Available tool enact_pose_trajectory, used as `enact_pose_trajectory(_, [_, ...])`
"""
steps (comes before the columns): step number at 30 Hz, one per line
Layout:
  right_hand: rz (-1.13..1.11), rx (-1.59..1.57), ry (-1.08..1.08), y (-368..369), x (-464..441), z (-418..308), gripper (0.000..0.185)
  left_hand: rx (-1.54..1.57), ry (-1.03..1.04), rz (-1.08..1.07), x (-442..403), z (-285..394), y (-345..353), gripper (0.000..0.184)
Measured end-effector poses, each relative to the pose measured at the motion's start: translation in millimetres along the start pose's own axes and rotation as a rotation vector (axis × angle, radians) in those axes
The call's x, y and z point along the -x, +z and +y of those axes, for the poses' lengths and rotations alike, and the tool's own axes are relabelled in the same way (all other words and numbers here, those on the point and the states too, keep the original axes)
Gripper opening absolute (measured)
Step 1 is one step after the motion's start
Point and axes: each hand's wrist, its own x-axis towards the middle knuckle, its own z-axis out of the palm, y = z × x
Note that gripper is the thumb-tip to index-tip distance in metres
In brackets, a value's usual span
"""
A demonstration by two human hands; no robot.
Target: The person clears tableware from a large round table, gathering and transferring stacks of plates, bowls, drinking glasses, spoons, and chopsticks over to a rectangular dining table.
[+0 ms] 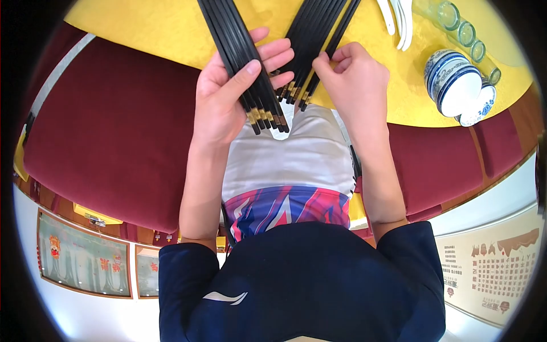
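My left hand (223,94), palm up, is closed on a bundle of black chopsticks (235,43) with gold-banded ends, its thumb pressed across the top. A second group of black chopsticks (310,31) lies on the yellow tablecloth (154,28), the banded ends at the table's near edge. Over the right side of that group, my right hand (359,77) pinches a single chopstick (343,24) between thumb and fingertips. That chopstick lies slightly apart from the others.
White spoons (403,23) lie at the far right of the chopsticks. Several glasses (466,34) stand in a row beyond blue-and-white bowls (453,77) and small patterned plates (481,107). Dark red chairs (108,125) flank me on both sides.
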Motion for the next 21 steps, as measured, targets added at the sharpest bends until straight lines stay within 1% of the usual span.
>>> enact_pose_trajectory(4, [-0.003,-0.043,0.028,-0.3,-7.2,-2.8,0.028,-0.007,-0.020,-0.013,0.3,-4.0,2.5,0.041])
enact_pose_trajectory(6, [0.006,-0.105,0.074,2.7,-6.3,-0.8,0.028,-0.010,-0.029,-0.028,0.4,-5.1,5.0,0.040])
enact_pose_trajectory(8, [-0.006,-0.095,0.069,2.2,-4.9,6.0,0.029,-0.039,-0.057,-0.047,1.4,-6.2,8.5,0.044])
enact_pose_trajectory(10, [0.007,-0.098,0.043,-6.7,-6.0,5.1,0.029,-0.031,-0.092,-0.048,1.7,-11.2,10.9,0.042])
enact_pose_trajectory(13, [-0.176,-0.324,0.128,-27.0,2.3,0.7,0.032,0.026,-0.128,-0.047,8.4,-26.4,14.1,0.037])
enact_pose_trajectory(14, [-0.166,-0.325,0.114,-36.1,9.0,-5.1,0.032,0.011,-0.154,-0.059,14.6,-28.0,15.5,0.036])
enact_pose_trajectory(16, [-0.264,-0.406,0.101,-53.6,26.4,-18.4,0.031,-0.048,-0.193,-0.059,30.3,-30.9,18.1,0.035])
enact_pose_trajectory(17, [-0.292,-0.423,0.098,-61.9,36.7,-28.1,0.029,-0.085,-0.154,-0.111,37.7,-32.6,19.4,0.035])
enact_pose_trajectory(18, [-0.277,-0.416,0.071,-64.0,47.0,-31.3,0.029,-0.092,-0.140,-0.087,48.2,-35.5,24.9,0.029])
enact_pose_trajectory(20, [-0.312,-0.414,0.060,-70.5,66.1,-38.8,0.029,-0.053,-0.158,-0.158,69.6,-32.6,35.5,0.023])
enact_pose_trajectory(21, [-0.301,-0.315,-0.011,-83.2,74.4,-49.6,0.029,-0.073,-0.154,-0.191,80.4,-27.6,39.2,0.020])
